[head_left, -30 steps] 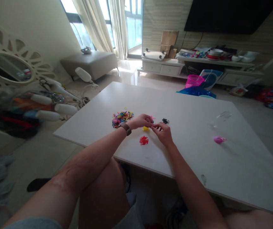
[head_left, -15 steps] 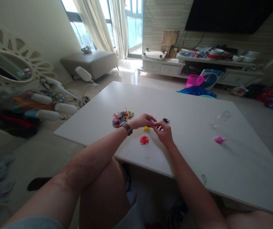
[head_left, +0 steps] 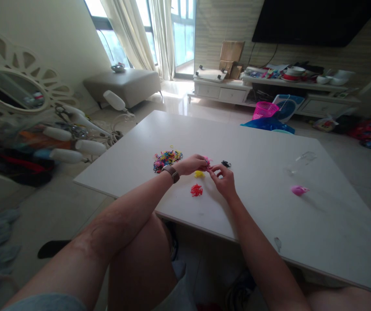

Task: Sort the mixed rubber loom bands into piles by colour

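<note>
My left hand (head_left: 196, 163), with a brown-strapped watch (head_left: 172, 173) on its wrist, is over the middle of the table, fingers pinched together. My right hand (head_left: 223, 179) meets it from the right, thumb and forefinger closed at the left fingertips. What they pinch is too small to make out. Pink bands (head_left: 208, 160) show just behind the left fingers, on the table or in the hand, I cannot tell. Around the hands lie small piles of rubber bands: yellow (head_left: 199, 174), red (head_left: 196, 190), black (head_left: 226, 164). A larger mixed-colour pile (head_left: 166, 160) is left of them.
The white table (head_left: 253, 203) also carries a pink toy-like object (head_left: 299, 190), a clear item (head_left: 306, 158) behind it and a small clear piece (head_left: 277, 244) by the front edge. A white lamp (head_left: 90, 147) stands off the left edge; a pink basket (head_left: 265, 110) is beyond the far edge.
My left fingers have curled in and drawn back slightly, so more of the pink bands shows behind them. The right hand keeps nearly the same place. The piles have not moved.
</note>
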A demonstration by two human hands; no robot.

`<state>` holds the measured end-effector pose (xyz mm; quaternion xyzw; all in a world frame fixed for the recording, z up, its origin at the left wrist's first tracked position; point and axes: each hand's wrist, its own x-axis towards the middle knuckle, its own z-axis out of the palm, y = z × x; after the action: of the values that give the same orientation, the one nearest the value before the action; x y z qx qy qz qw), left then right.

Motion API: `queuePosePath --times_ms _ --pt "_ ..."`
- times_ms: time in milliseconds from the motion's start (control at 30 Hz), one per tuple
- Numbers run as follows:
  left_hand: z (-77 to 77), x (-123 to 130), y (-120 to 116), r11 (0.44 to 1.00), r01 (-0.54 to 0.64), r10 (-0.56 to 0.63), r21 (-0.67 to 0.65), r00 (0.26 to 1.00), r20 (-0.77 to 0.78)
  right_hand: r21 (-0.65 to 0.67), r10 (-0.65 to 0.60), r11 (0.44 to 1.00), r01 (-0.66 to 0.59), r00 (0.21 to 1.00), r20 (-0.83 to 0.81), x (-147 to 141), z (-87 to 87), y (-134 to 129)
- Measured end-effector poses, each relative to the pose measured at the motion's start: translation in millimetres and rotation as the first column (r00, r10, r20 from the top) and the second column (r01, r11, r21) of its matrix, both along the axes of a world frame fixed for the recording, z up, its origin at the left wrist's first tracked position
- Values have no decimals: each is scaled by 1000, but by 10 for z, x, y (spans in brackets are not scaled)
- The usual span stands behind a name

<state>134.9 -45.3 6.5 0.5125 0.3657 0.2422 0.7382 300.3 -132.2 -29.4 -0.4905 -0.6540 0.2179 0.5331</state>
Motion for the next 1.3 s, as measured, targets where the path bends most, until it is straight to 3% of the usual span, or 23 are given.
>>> queuePosePath --times_ms 233,400,633,833,1300 --pt "72 -36 -4 995 -38 41 -91 999 24 18 -95 995 96 995 -22 14 -16 13" --pt "88 -32 -14 992 -40 38 -122 999 -20 29 -106 994 107 993 -54 10 -28 22" --pt "129 -10 -11 963 -42 38 -265 999 -20 53 -109 992 112 993 -54 16 -38 41" --pt "119 4 -6 966 -89 77 -244 995 -56 66 -109 991 113 992 -70 18 -42 39" --pt "110 -33 -11 980 -29 20 -195 999 -47 61 -132 989 136 989 -67 16 -11 27"
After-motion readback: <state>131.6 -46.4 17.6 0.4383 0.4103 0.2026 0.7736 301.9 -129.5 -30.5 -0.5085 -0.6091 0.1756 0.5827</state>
